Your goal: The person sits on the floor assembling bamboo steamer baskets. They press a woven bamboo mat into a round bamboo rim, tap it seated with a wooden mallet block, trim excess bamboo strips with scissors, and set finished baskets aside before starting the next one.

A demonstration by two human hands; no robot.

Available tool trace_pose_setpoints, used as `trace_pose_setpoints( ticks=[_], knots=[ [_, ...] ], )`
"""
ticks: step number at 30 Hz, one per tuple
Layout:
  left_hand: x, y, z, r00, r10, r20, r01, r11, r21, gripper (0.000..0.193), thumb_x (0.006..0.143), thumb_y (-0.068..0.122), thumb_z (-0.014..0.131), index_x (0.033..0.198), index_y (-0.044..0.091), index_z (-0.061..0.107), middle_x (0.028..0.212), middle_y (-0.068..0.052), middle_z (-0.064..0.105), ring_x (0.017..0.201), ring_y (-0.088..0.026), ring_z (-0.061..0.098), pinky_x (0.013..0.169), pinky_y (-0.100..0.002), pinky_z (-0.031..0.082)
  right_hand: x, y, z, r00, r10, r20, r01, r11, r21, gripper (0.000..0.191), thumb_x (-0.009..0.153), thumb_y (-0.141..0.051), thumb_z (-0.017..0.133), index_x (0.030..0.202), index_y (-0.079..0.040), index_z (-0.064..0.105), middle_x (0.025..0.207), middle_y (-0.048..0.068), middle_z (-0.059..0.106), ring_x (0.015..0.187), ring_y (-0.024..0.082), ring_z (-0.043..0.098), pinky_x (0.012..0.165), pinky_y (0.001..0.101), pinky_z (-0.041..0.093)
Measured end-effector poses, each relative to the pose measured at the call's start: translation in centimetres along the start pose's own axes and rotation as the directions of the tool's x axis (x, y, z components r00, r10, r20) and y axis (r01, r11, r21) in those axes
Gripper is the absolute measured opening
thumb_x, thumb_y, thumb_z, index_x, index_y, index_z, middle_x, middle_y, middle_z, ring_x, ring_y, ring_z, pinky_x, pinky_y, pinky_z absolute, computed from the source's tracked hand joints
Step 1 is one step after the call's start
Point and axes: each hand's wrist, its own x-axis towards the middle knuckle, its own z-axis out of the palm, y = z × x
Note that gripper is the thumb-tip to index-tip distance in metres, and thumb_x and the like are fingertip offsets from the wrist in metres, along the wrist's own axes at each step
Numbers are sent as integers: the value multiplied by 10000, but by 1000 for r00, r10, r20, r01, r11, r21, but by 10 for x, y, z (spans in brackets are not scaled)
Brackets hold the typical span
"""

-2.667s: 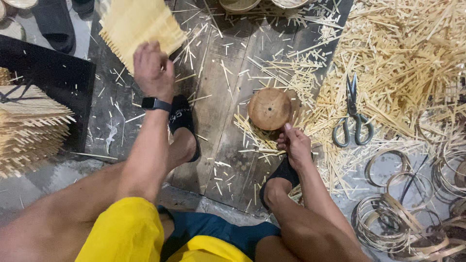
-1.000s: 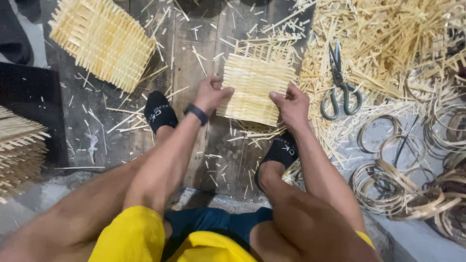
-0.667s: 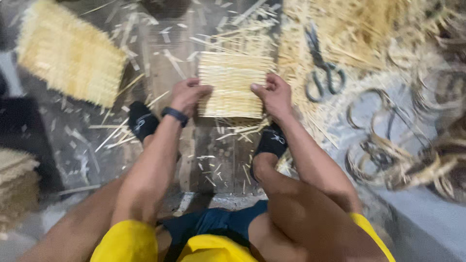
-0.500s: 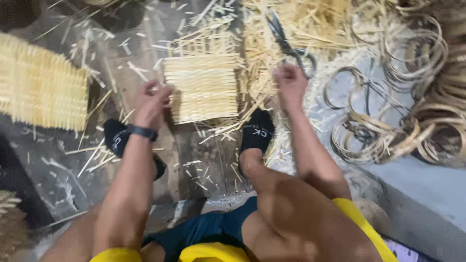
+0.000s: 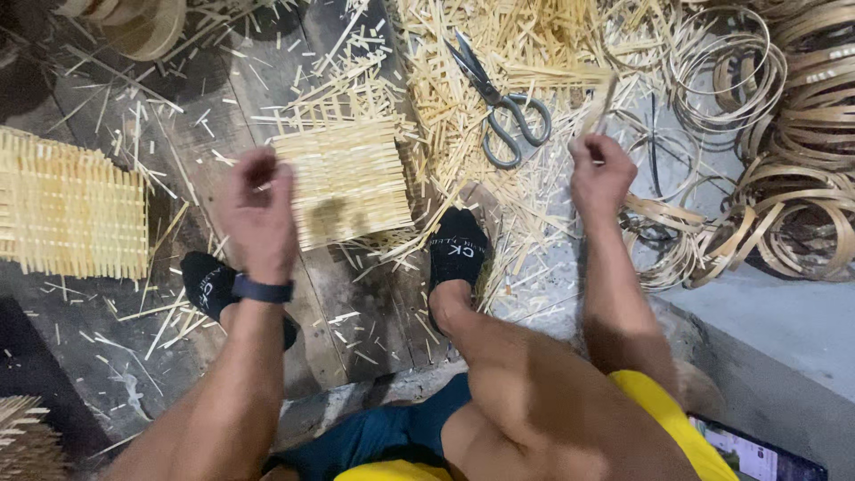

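Note:
A small woven bamboo mat lies flat on the dark wooden boards between my feet in black socks. My left hand, with a dark watch on the wrist, hovers blurred just left of the mat; whether it holds anything is unclear. My right hand is off to the right of the mat, pinched on a thin bamboo strip that rises from its fingers. Steel scissors lie on the bamboo offcuts between the mat and my right hand.
A larger woven mat lies at the left. Coiled bamboo hoops pile up at the right, loose bamboo slivers cover the boards, a round wooden form sits top left, and a bundle of strips bottom left.
Both hands have come off the small mat's sides. My right hand has swung out to the right and now pinches a thin strip; my left hand has lifted beside the mat.

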Motion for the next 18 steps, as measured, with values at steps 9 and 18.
trace_pose_setpoints(
  ticks=[9, 18],
  knots=[
    [14, 57, 83, 689, -520, 504, 705, 324, -631, 301, 955, 278, 740, 1109, 21, 713, 760, -11, 606, 661, -111, 561, 565, -247, 472, -55, -161, 35, 777, -138, 614, -410, 629, 660, 194, 991, -140, 715, 1142, -19, 706, 989, 101, 753, 905, 226, 732, 835, 399, 631],
    [-9, 83, 48, 647, -584, 490, 761, 535, -368, 267, 922, 282, 735, 883, 19, 717, 669, 7, 565, 518, -72, 438, 444, -231, 314, -51, -264, 66, 475, -774, 418, 783, 589, 201, 285, 892, -118, 859, 1134, -74, 714, 1005, 87, 677, 889, 267, 686, 755, 361, 557]
  ],
)
